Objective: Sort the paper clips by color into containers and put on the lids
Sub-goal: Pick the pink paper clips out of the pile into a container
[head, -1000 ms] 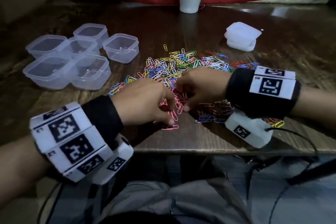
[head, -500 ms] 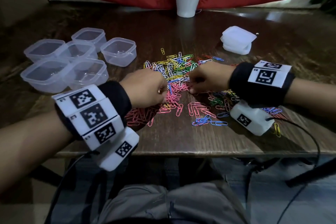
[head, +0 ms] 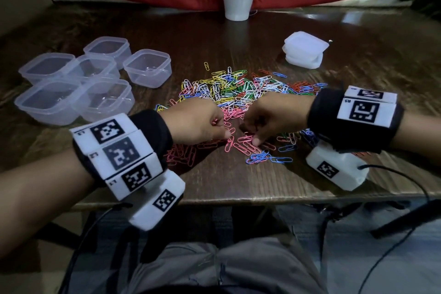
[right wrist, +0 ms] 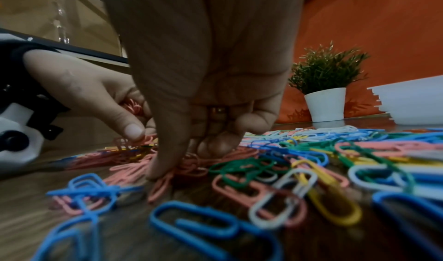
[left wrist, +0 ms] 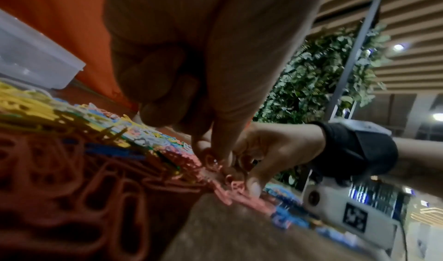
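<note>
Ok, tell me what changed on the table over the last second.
The left hand moved from the near table edge up toward the pile; a cluster of pink clips now lies uncovered behind it. It holds pink clips in its curled fingers. The right hand stays beside it, thumb pressing a pink clip. The containers, all without clips, and the stacked lids did not move.

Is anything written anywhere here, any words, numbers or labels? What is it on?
"R5": small print beside the square code on the right wrist band.
"L3": small print on the top tag of the left wrist band.
Its two lower tags bear similar marks starting with "L"; the digits are too blurred to read.
The black-and-white squares are codes, not words.
No text shows on the containers, the lids or the white pot.
</note>
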`<state>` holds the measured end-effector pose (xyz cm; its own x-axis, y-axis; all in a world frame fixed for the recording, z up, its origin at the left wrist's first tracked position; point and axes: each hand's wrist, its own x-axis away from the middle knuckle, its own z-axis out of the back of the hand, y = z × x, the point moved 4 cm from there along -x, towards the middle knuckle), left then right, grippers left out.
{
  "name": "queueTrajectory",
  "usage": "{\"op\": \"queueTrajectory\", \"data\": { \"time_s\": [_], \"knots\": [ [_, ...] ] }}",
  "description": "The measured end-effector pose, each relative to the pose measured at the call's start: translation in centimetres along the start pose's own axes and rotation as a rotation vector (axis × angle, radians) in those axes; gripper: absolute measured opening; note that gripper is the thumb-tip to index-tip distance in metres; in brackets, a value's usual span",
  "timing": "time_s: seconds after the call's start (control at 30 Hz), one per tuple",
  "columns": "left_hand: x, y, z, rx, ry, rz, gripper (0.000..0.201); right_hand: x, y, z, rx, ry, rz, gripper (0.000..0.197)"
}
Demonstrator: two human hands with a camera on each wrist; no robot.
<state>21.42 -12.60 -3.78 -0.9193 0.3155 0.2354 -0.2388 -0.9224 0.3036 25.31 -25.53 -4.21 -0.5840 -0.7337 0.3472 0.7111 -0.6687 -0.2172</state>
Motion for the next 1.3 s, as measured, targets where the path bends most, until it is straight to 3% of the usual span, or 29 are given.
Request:
{"op": "queueTrajectory", "data": {
  "time_s": [0.07,0.2,0.33,0.4,0.5,0.57,0.7,0.83,0.93,1.1,1.3],
  "knots": [
    [0.0,0.3,-0.2,-0.013,-0.010,-0.010,0.023,0.0,-0.1,0.0,0.031,0.010,-0.011,0.014],
    [-0.2,0.8,0.5,-0.022,0.021,-0.011,0.025,-0.2,-0.4,-0.2,0.204,0.014,-0.035,0.024],
    [-0.1,0.1,1.1,0.315,0.072,0.027,0.026,0.2,-0.4,0.6,0.195,0.073,-0.103,0.024],
    [0.3,-0.3,1.2,0.550,0.105,0.045,0.027,0.6,0.2,1.8,-0.063,0.176,-0.148,0.019],
    [1.2,-0.2,1.1,0.776,0.213,0.046,0.025,1.5,0.3,2.5,-0.898,0.339,-0.166,0.020],
    [1.6,0.0,0.8,0.888,0.299,0.062,0.027,1.8,-0.4,1.9,-1.332,0.358,-0.157,0.022],
    [1.5,0.5,-0.1,1.106,0.362,0.133,0.030,1.5,-2.5,0.5,-1.649,0.375,-0.154,0.022],
    [1.4,1.3,0.6,1.039,0.454,0.078,0.031,1.0,-3.8,-0.4,-1.910,0.436,-0.157,0.027],
    [1.4,1.7,1.4,0.758,0.530,0.008,0.028,0.6,-4.6,-1.1,-1.991,0.492,-0.210,0.031],
    [0.9,3.0,2.1,0.353,0.443,0.014,0.033,-0.3,-5.4,-1.6,-2.125,0.574,-0.274,0.045],
    [0.3,2.1,3.3,0.608,0.346,-0.083,0.029,2.5,-1.2,-2.4,-2.293,0.579,-0.249,0.038]
  ]
}}
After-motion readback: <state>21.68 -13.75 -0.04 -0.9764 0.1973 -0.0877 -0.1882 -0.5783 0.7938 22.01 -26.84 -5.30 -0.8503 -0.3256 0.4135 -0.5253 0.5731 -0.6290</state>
